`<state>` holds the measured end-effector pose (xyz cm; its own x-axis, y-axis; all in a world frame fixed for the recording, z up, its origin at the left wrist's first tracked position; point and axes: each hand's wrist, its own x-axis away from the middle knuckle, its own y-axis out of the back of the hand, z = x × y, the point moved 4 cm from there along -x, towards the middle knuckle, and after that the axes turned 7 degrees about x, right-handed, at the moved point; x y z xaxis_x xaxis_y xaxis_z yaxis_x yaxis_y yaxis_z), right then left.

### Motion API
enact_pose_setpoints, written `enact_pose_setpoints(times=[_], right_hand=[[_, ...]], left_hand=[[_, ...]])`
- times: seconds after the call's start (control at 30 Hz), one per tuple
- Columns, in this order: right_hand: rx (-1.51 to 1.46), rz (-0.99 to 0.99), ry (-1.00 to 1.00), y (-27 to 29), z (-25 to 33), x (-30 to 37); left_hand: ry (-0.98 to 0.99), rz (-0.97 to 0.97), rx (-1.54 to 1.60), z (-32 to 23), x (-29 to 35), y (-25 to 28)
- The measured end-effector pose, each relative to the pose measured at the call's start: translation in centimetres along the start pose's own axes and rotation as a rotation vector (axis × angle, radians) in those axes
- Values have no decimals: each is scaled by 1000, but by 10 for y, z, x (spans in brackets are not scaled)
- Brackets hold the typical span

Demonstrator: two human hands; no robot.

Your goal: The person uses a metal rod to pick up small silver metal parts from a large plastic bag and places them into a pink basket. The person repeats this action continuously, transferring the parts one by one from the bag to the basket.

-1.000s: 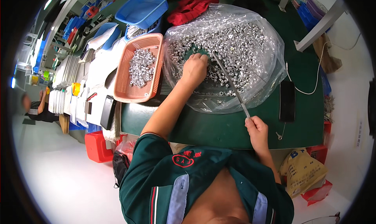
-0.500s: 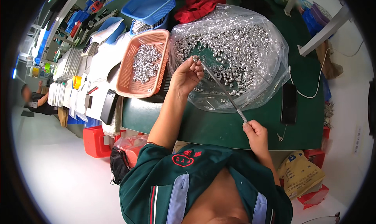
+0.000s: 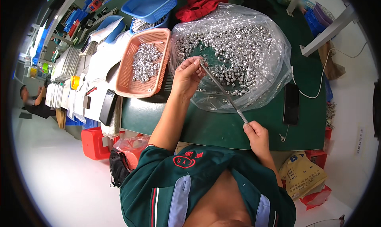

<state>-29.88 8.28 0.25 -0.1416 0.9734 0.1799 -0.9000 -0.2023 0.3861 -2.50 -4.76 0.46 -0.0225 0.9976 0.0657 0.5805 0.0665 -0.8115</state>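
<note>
A long thin metal rod (image 3: 226,94) slants above the near side of a clear plastic bag (image 3: 274,78) spread on the table. My right hand (image 3: 258,137) is closed round its near end. At the far end, my left hand (image 3: 188,78) pinches a small silver metal piece (image 3: 202,62) against the rod's tip; the fingers partly hide it. Many short silver metal pieces (image 3: 254,44) like it lie loose on the bag. Left of my left hand stands an orange plastic basket (image 3: 123,74) holding more small silver pieces (image 3: 146,62).
Two stacked blue baskets (image 3: 150,6) and a red cloth (image 3: 201,5) are at the back. A black phone (image 3: 291,104) with a white cable (image 3: 317,96) lies right; another dark case (image 3: 107,108) lies left. A metal table leg (image 3: 327,30) rises far right. Another person (image 3: 37,104) sits far left.
The rod's tip has moved slightly left and up to meet my left fingertips. My right hand has shifted a little up and left with the rod.
</note>
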Motion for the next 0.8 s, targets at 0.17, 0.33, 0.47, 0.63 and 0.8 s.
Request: enact_pose_setpoints(times=[0.17,0.33,0.47,0.63,0.8], right_hand=[[-9,-29,26,-1,0,2],[-49,2,-4,-2,-2,0],[-98,43,-51,-3,-3,0],[-111,50,-50,-3,-4,0],[-88,49,-50,-4,-1,0]], left_hand=[[-132,42,-160,0,5,-8],[-101,82,-128,-5,8,-16],[29,114,232,-4,4,-12],[113,53,339,3,5,-10],[118,109,252,6,6,-11]])
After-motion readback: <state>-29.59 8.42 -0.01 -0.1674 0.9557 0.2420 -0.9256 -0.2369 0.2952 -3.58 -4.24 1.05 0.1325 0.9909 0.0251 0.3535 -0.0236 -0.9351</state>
